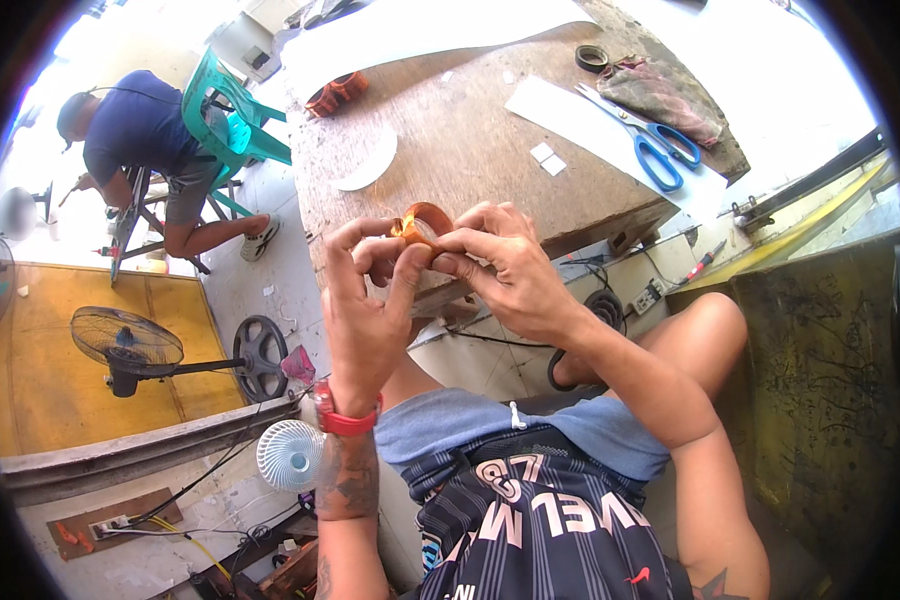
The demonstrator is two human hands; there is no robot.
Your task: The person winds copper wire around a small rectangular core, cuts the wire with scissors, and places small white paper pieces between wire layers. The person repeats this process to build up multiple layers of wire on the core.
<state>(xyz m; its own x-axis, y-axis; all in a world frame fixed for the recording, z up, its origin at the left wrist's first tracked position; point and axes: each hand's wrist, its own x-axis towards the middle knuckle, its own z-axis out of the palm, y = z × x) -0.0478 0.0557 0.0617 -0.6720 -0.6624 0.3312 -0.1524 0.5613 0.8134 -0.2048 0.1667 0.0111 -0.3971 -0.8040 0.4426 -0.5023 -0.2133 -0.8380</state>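
A copper wire coil [432, 214] is held up between my hands, just over the near edge of the wooden table [450, 140]. My left hand [368, 275] grips its left side with thumb and fingers; a red watch is on that wrist. My right hand [510, 268] pinches the coil's right side, fingertips close to my left thumb. A small pale piece [422, 231] shows inside the ring; my fingers partly cover it. Beyond, two more copper coils [337, 94] lie near the table's left edge, with a curved white paper piece [368, 165] nearer me.
Blue-handled scissors [658, 150] rest on a white paper strip [560, 112] at the right, near a black tape roll [591, 58] and a cloth [660, 97]. Two fans [127, 345] stand left. Another person [140, 130] works beside a green chair [220, 125].
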